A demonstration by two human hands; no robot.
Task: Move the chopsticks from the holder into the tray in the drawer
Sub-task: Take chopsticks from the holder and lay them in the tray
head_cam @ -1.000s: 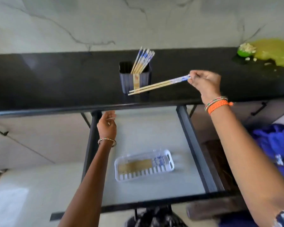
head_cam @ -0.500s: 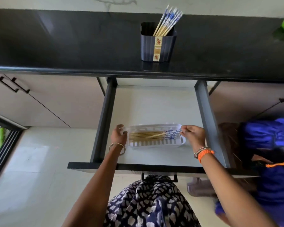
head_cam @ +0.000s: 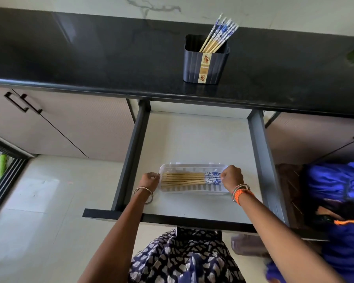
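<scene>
Fingers of our left hand [head_cam: 150, 180] are curled shut against the left end wall of the clear white slotted plastic tray [head_cam: 192, 192], with nothing visibly enclosed in them; whether they press the wall or merely touch it we cannot tell. Fingers of our right hand [head_cam: 232, 176] are bunched closed over the tray's right end, at the patterned tips of the chopsticks lying there, and we cannot tell whether they pinch a stick or only rest on them. Item one: a row of pale wooden chopsticks with blue-and-white patterned ends [head_cam: 188, 178], lying lengthwise and flat inside the tray, patterned ends toward the right hand, one stick slightly askew across the others. Item two: the tray itself, resting on the light grey floor of the open dark-framed drawer [head_cam: 192, 139], nearer the drawer's front edge than its back. Item three: a dark ribbed rectangular plastic holder with a decorated label strip [head_cam: 205, 61], upright on the black stone bench [head_cam: 90, 58] above the drawer, well apart from the tray. Item four: a further bundle of matching chopsticks in the holder [head_cam: 219, 36], leaning to the right with patterned ends up. Both our wrists carry bangles, the right one's partly orange.
</scene>
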